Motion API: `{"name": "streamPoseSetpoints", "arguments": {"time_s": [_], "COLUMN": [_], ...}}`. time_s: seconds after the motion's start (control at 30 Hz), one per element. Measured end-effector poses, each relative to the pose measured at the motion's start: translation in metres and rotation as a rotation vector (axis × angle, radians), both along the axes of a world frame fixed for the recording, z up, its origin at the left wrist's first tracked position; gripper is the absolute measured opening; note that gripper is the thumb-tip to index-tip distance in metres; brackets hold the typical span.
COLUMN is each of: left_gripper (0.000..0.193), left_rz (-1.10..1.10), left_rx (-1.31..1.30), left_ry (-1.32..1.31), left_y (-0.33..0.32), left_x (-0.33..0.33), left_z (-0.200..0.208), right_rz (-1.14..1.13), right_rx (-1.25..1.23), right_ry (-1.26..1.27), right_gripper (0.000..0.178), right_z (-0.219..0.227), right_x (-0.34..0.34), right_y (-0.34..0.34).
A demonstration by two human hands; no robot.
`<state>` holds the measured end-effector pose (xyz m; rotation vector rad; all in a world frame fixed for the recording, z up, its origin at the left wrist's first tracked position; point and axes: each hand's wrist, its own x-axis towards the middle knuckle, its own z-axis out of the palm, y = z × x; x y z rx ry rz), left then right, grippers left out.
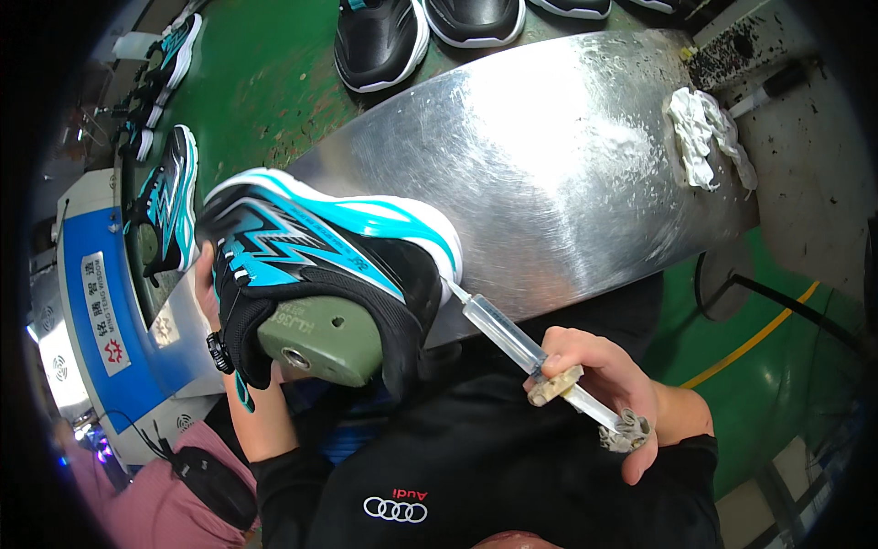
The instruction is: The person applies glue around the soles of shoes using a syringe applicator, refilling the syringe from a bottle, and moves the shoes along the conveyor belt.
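A black and turquoise running shoe with a white sole is held tilted on its side over the metal table. Inside its opening sits a green shoe last with a metal-rimmed hole. My left hand grips the shoe from its far left side near the toe; most of the fingers are hidden behind it. In my right hand is a clear syringe, its flange and plunger end crusted with dried residue. The needle tip meets the seam between upper and sole at the heel.
The shiny metal table spreads beyond the shoe, with crumpled white tissue at its right end. Black shoes stand on the green surface behind. More turquoise shoes line the left. A person in a pink sleeve is at lower left.
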<state>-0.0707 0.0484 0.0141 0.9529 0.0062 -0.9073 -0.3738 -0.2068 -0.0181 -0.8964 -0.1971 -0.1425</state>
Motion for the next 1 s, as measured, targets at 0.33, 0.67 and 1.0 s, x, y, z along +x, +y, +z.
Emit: {"name": "streamPoseSetpoints", "arguments": {"time_s": [0.33,0.67,1.0], "left_gripper": [0.041,0.050,0.073], "left_rz": [0.149,0.129,0.060], "left_rx": [0.574,0.101,0.089], "left_ry": [-0.506,-0.015,0.158], "left_y": [0.114,0.123,0.086], "left_x": [-0.026,-0.101,-0.171], "left_z": [-0.024,-0.003,-0.005], "right_rz": [0.033,0.034,0.008], "right_rx": [0.034,-0.056,-0.153], "right_ry": [-0.040,-0.023,0.025], "right_gripper": [0.107,0.107,0.107], "right_z": [-0.010,-0.004,0.012], "right_x": [0.013,0.013,0.008], "right_y": [0.008,0.020,0.027]}}
